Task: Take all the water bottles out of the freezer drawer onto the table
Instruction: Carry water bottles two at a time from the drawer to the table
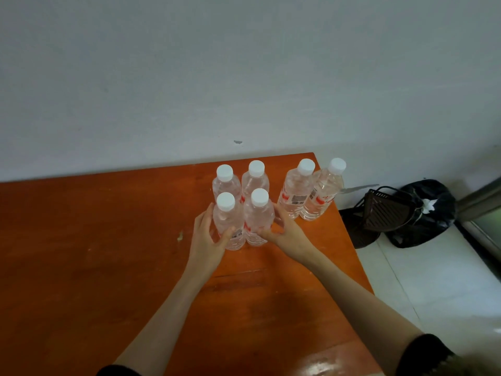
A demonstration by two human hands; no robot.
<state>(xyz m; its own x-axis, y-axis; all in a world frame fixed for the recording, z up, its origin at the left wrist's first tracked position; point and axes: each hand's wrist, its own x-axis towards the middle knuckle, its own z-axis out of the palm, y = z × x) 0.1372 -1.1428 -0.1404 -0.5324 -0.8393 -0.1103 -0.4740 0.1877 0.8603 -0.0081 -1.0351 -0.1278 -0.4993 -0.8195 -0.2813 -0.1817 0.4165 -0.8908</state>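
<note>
Several clear water bottles with white caps stand upright on the orange wooden table (81, 253) near its far right corner. My left hand (207, 240) wraps the front left bottle (226, 217). My right hand (284, 232) wraps the front right bottle (259, 213). Both held bottles rest on the table, touching each other. Two more bottles (253, 177) stand just behind them. Another pair of bottles (311, 191) stands to the right, close to the table's edge. The freezer drawer is out of view.
A grey wall runs behind the table. On the white tiled floor to the right lie a dark woven basket (385, 213) and a black rubbish bag (431, 210). The table's right edge slants down toward me.
</note>
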